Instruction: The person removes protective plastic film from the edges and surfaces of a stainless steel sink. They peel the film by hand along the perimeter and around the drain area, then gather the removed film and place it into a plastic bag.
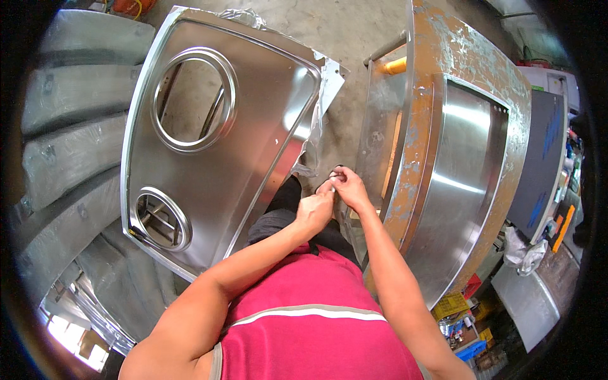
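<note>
Both my hands meet in front of my body, fingers closed against each other. My left hand (315, 211) is closed, its fingertips pinched toward the right hand. Just beside it my right hand (350, 189) is also closed in a pinch. Whatever small thing is between the fingers is too small and too covered to name. To the left of my hands lies a large stainless-steel panel (253, 82) with two round ringed openings, one large and one smaller. Torn white protective film (330, 85) hangs along its right edge, apart from my hands.
Right of me stands a worn brown metal bench (415, 152) with a shiny recessed steel sheet (461, 152). Grey wrapped curved pieces (82, 145) are stacked at the left. A yellow crate (451, 305) with small items stands at the lower right. Concrete floor (320, 25) shows between.
</note>
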Tool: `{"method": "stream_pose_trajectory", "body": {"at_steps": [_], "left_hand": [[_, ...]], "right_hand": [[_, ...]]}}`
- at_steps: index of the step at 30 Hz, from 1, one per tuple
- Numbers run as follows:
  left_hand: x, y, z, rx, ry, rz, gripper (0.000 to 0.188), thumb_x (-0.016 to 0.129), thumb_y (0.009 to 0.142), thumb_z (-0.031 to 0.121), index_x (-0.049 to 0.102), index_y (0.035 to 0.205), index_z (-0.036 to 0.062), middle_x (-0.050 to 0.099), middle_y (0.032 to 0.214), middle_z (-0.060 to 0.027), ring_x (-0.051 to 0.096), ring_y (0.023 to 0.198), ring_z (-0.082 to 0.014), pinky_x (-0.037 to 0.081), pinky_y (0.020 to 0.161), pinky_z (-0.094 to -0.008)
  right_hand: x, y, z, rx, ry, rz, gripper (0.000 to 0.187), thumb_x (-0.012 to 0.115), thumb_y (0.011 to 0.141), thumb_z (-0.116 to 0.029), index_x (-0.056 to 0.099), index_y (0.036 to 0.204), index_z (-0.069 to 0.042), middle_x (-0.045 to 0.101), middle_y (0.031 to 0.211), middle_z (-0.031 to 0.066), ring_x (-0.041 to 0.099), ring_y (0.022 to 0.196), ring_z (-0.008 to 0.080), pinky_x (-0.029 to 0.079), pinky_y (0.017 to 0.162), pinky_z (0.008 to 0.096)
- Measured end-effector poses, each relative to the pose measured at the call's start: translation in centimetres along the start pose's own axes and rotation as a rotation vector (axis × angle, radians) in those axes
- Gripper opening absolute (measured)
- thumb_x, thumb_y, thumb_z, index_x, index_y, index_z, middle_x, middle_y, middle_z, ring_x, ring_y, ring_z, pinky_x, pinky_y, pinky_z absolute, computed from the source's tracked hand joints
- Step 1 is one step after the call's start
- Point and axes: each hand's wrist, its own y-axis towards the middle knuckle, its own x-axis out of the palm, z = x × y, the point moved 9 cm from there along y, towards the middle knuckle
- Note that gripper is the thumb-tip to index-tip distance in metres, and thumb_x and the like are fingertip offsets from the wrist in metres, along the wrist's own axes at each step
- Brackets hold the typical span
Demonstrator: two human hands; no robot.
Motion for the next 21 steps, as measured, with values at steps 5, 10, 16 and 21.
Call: {"method": "stream_pose_trajectory", "body": {"at_steps": [5, 10, 16, 21], "left_hand": [[-10.7, -0.3, -8.3, -0.326, 0.086, 0.288, 0.029, 0.065, 0.096, 0.037, 0.061, 0.094, 0.0080, 0.070, 0.076, -0.0155, 0.072, 0.071, -0.0376, 0.056, 0.063, -0.0510], [-11.9, 4.1, -8.1, -0.147, 0.197, 0.159, 0.031, 0.064, 0.096, 0.036, 0.062, 0.096, 0.0050, 0.072, 0.082, -0.0170, 0.073, 0.079, -0.0372, 0.057, 0.067, -0.0479], [-8.1, 8.0, -8.2, -0.059, 0.277, 0.077, 0.018, 0.062, 0.093, 0.020, 0.068, 0.087, 0.0043, 0.073, 0.077, -0.0171, 0.074, 0.072, -0.0339, 0.058, 0.065, -0.0447], [-6.5, 7.6, -7.7, 0.059, 0.405, 0.089, 0.022, 0.056, 0.096, 0.022, 0.068, 0.085, 0.0066, 0.072, 0.074, -0.0140, 0.074, 0.070, -0.0294, 0.058, 0.061, -0.0416]], "right_hand": [[1.9, 4.1, -5.4, -0.052, 0.611, 0.144, 0.027, 0.064, 0.100, -0.017, 0.063, 0.122, -0.002, 0.072, 0.099, 0.0102, 0.068, 0.081, 0.0173, 0.058, 0.074, 0.0325], [-0.8, 6.4, -7.7, 0.020, 0.777, 0.277, 0.017, 0.054, 0.106, -0.016, 0.064, 0.114, -0.005, 0.064, 0.082, 0.0023, 0.060, 0.066, 0.0095, 0.054, 0.057, 0.0256], [-0.9, 6.3, -9.0, 0.018, 0.221, 0.154, 0.037, 0.067, 0.100, -0.034, 0.071, 0.083, -0.001, 0.060, 0.064, 0.0017, 0.059, 0.060, 0.0133, 0.048, 0.057, 0.0333], [2.4, 6.1, -8.0, 0.078, 0.091, 0.041, 0.039, 0.081, 0.084, -0.040, 0.076, 0.085, -0.001, 0.074, 0.076, 0.0161, 0.070, 0.069, 0.0213, 0.053, 0.066, 0.0362]]}}
